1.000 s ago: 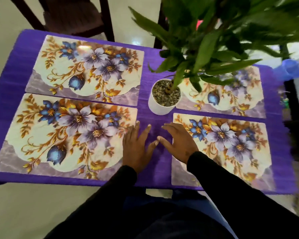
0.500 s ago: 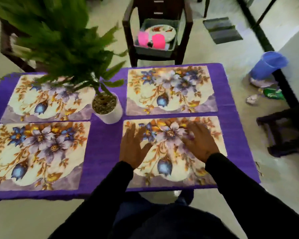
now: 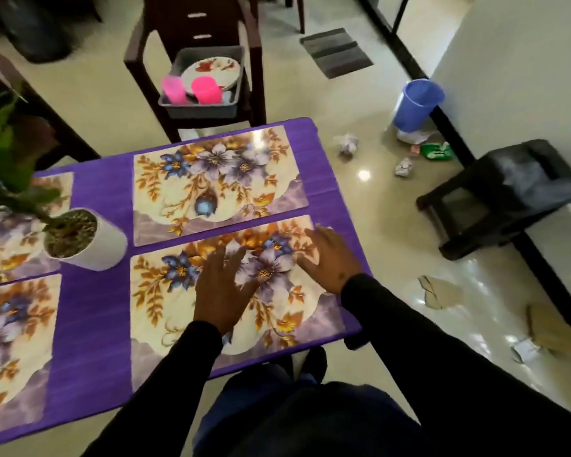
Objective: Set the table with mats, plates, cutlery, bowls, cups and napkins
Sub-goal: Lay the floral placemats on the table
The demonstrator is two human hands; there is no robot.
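Note:
Several floral mats lie on the purple table (image 3: 93,338). My left hand (image 3: 221,291) rests flat with spread fingers on the middle of the near right mat (image 3: 165,311). My right hand (image 3: 332,260) lies flat on that mat's far right corner. Another mat (image 3: 218,179) lies just beyond it, and two more mats (image 3: 14,344) are cut off at the left edge. A grey tub (image 3: 201,107) on a dark chair beyond the table holds a flowered plate (image 3: 211,72) and two pink cups (image 3: 206,90).
A potted plant in a white pot (image 3: 89,240) stands between the mats, its leaves overhanging the left. A dark chair (image 3: 192,34) stands past the table. On the floor to the right are a blue bucket (image 3: 416,103), crumpled paper, and a black stool (image 3: 505,196).
My view has swung right and my hands moved from the table's centre onto the near right mat, then slid further toward its right side. The tub on the chair came into view.

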